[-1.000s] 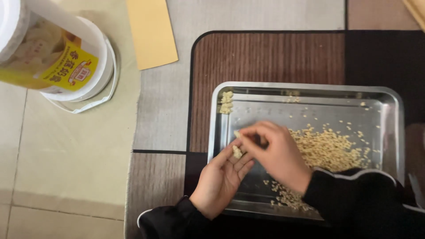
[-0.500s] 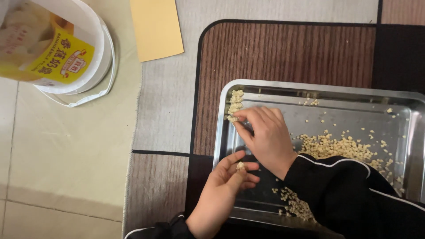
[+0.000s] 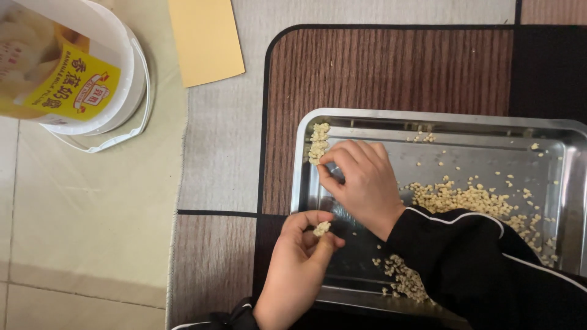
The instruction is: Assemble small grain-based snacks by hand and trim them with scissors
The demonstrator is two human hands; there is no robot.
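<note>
A steel tray lies on a patterned mat and holds pale kernels, with the main heap at the right. My left hand hovers at the tray's near left edge, pinching a small clump of kernels between thumb and fingers. My right hand, in a black sleeve, reaches across to the tray's far left corner. Its thumb and forefinger are pinched together at the lower end of a small separate pile of kernels. Whether anything sits inside that pinch is partly hidden.
A white plastic bucket with a yellow label stands on the tiled floor at the far left. A yellow paper sheet lies on the mat's far edge. More kernels are scattered near the tray's front rim.
My right hand moved from beside my left hand to the small pile in the tray's far left corner. My left hand stayed low with its clump.
</note>
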